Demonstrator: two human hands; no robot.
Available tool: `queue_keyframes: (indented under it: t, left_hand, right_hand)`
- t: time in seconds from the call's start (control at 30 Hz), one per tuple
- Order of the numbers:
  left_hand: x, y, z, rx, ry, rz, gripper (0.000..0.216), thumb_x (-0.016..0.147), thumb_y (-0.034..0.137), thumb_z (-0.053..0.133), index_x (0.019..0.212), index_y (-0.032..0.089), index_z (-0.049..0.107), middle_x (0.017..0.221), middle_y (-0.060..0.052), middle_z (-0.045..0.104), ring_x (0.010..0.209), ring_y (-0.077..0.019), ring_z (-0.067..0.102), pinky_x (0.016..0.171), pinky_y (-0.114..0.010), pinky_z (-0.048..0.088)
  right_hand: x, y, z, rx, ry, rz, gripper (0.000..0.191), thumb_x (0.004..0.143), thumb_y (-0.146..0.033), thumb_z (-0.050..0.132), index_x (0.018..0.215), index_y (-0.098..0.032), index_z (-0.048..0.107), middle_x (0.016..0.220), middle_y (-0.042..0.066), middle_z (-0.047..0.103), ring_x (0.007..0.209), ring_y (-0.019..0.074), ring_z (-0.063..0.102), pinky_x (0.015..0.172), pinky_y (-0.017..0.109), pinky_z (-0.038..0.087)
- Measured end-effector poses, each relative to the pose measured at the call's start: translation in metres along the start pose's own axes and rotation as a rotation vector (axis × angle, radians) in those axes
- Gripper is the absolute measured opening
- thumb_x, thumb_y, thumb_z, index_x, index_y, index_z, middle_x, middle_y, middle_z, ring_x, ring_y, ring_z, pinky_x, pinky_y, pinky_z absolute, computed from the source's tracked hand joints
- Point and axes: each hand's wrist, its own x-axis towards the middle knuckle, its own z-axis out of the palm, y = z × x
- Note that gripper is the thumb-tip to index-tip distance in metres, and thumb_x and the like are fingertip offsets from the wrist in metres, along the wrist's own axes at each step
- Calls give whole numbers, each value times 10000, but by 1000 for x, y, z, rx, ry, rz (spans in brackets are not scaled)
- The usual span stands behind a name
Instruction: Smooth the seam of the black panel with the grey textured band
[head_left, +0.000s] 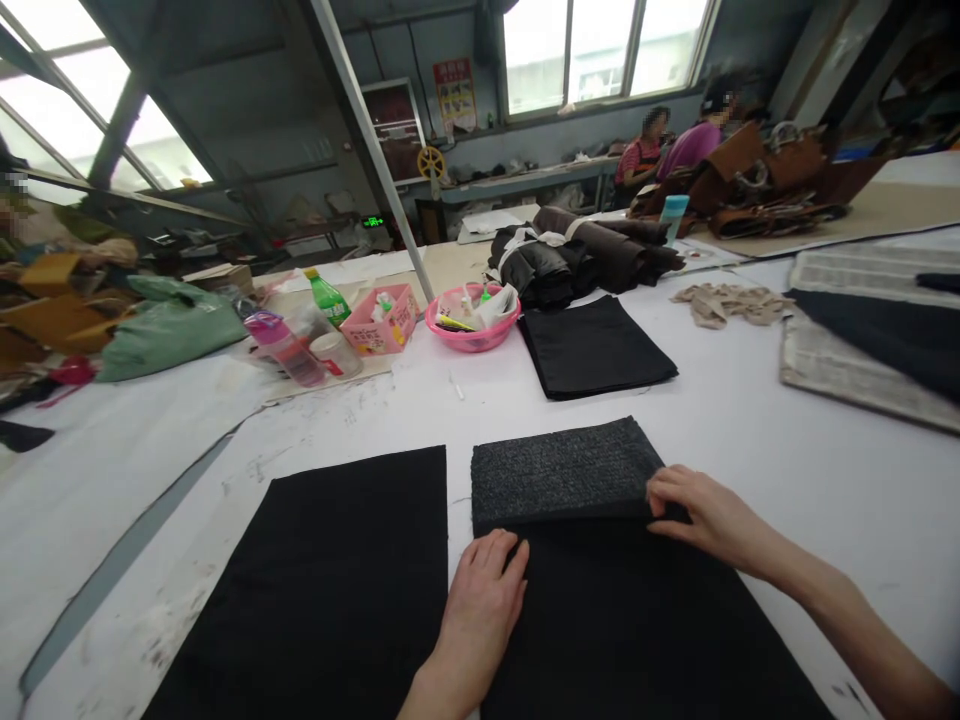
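Note:
Two black fabric sheets lie side by side on the white table (750,440) in front of me. The right black sheet (637,620) has its far end folded back toward me, showing a grey textured underside (562,470). My left hand (487,595) rests flat on this sheet's left edge, just below the fold. My right hand (701,515) presses on the fold's right end, fingers on the folded flap. The left black sheet (337,590) lies flat and untouched.
A stack of black fabric pieces (592,345) lies farther back, with dark rolled material (585,255) behind it. A pink bowl (472,320), pink basket (379,322), bottles (289,345) and a green bag (169,330) stand at the left. Two people sit at a far bench.

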Motion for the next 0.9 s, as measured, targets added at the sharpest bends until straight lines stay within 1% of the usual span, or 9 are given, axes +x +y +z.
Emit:
queue_keyframes:
  t: [0.17,0.27,0.33,0.4,0.47,0.63,0.7,0.83,0.9]
  left_hand:
    - [4,1,-5,-74,-35,-39,431,834,57,561,1241,197,582,1221,-78,579,1164,-242,542,1005,-447,477]
    - [6,3,-8,-101,-53,-61,426,829,58,571,1228,203,594,1217,-70,577,1153,-240,541,1004,-441,474]
    - [6,3,-9,-108,-56,-75,425,826,59,577,1224,207,597,1219,-68,575,1157,-242,537,1006,-441,472]
    - [6,4,-9,-112,-53,-83,426,826,61,576,1225,212,596,1224,-67,572,1164,-240,533,1009,-438,471]
    - [5,4,-8,-114,-48,-85,432,825,61,574,1227,217,594,1221,-65,570,1163,-237,533,1008,-438,473]
    - [3,2,-4,-134,-21,-79,447,823,49,546,1232,223,587,1218,-73,566,1167,-247,532,1004,-473,473]
    - [2,2,-3,-143,-8,-84,455,829,42,533,1241,228,581,1230,-73,560,1173,-246,527,1010,-480,466]
    - [0,2,-7,-199,-4,-99,403,855,60,533,1208,240,601,1199,-65,564,1135,-233,544,979,-455,485]
    - [6,6,-10,-235,31,-114,357,878,88,534,1198,234,600,1184,-71,562,1122,-227,547,961,-441,491]
  right_hand:
    - [-9,-1,-12,5,18,34,399,931,-579,581,732,-235,610,725,-12,582,689,182,551,643,286,413]
    - [-12,-1,-17,21,13,49,477,934,-643,543,701,-232,612,688,-10,566,621,167,523,626,292,400]
    - [-15,-3,-18,118,14,62,457,935,-638,549,734,-235,628,755,5,589,679,179,544,623,289,410]
    - [-17,-4,-17,266,17,74,415,933,-611,575,786,-229,643,869,25,613,795,199,568,692,292,444]
    - [-20,-3,-14,360,-12,122,394,930,-594,590,818,-221,650,902,28,618,831,203,572,718,289,453]
    - [-29,11,-10,220,-129,293,429,883,-638,611,773,-226,651,683,-22,571,609,157,506,539,266,352]
    - [-33,12,-13,241,-112,292,417,887,-637,608,798,-232,658,706,-21,580,624,159,515,552,268,364]
    - [-39,-2,-21,473,1,211,347,916,-583,610,894,-241,664,912,4,618,845,199,572,730,280,443]
    - [-41,-12,-23,540,45,226,330,902,-574,635,898,-245,666,909,10,615,843,205,574,745,283,453]
